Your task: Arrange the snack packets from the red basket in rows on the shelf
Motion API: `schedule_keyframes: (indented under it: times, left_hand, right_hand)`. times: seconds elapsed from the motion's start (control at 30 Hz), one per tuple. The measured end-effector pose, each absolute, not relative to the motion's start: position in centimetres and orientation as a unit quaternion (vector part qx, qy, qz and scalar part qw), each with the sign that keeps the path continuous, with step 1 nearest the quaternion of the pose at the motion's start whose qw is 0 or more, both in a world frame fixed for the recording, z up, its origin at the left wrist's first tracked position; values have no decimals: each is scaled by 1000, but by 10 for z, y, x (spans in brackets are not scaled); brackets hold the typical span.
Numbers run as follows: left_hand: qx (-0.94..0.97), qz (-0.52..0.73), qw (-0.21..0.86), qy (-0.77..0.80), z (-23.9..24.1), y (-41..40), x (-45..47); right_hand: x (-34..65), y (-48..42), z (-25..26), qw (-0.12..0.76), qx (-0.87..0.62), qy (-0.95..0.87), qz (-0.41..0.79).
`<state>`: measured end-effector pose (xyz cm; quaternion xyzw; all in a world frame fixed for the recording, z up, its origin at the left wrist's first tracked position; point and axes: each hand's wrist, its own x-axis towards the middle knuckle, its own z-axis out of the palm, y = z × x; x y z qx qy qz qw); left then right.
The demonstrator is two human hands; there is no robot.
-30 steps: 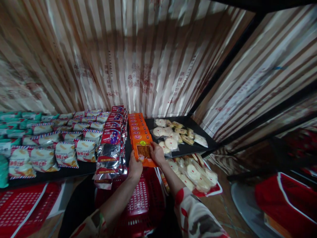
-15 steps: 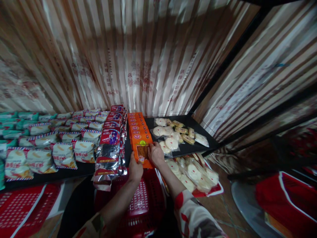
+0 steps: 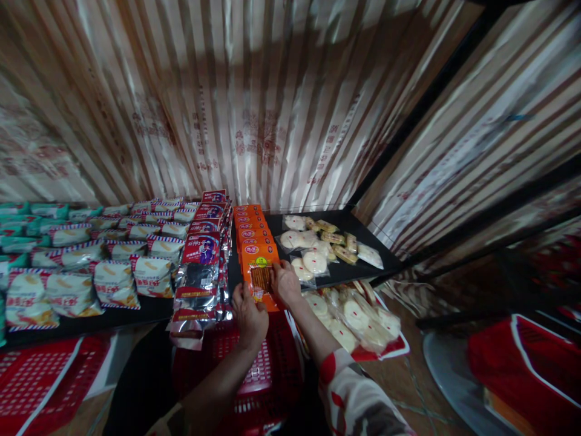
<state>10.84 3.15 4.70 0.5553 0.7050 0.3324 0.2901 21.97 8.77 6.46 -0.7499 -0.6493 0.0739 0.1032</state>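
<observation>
A row of orange snack packets point(image 3: 253, 233) overlaps on the black shelf. The frontmost orange packet point(image 3: 261, 277) has a clear window showing brown strips and a yellow-green round mark. My right hand point(image 3: 287, 284) grips its right edge with bent fingers; the fingertips are partly hidden. At the packet's lower left corner is my left hand point(image 3: 250, 316), its fingers loosely bent and apart, holding nothing that I can see. Just left of that hand stands a stack of dark red and silver packets point(image 3: 200, 266), whose lower ends hang over the shelf edge.
White and blue-striped snack bags point(image 3: 115, 284) fill the shelf's left side. Wrapped round white crackers point(image 3: 314, 261) and yellow bars point(image 3: 345, 253) lie to the right. Below the edge are a red basket point(image 3: 227, 375) and a tray of wrapped crackers point(image 3: 354, 318). A striped curtain point(image 3: 272, 91) hangs behind.
My left hand has drawn off the front packet's left edge, slightly down and right, with its fingers bending. My right hand has stayed at the packet's right edge.
</observation>
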Motion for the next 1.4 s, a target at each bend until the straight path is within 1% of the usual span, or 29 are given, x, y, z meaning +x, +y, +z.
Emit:
schedule_keyframes:
  times: [0.1, 0.2, 0.37, 0.57, 0.73, 0.87, 1.0, 1.23, 1.4]
  left_hand:
    - [608, 321, 247, 683, 55, 27, 115]
    - [644, 306, 239, 659, 65, 38, 122]
    - [681, 236, 241, 650, 74, 80, 128]
    - [710, 206, 221, 636, 57, 113, 132]
    - [702, 198, 205, 653, 39, 117, 136]
    - [702, 215, 179, 655, 31, 115, 137]
    - [710, 215, 158, 652, 26, 113, 138]
    - [721, 242, 120, 638, 22, 108, 138]
    - [721, 227, 101, 647, 24, 110, 141]
  right_hand:
    - [220, 88, 65, 97, -751, -649, 76]
    - [222, 90, 64, 82, -752, -649, 78]
    - [222, 90, 66, 60, -753, -651, 81]
    - [220, 89, 72, 59, -754, -649, 88]
    - [222, 90, 69, 64, -751, -653, 76]
    - [223, 90, 63, 66, -746, -660, 65]
    - [227, 91, 62, 69, -741, -664, 69]
    - [239, 98, 60, 100, -716, -687, 71]
    - [241, 103, 53, 114, -714, -688, 66]
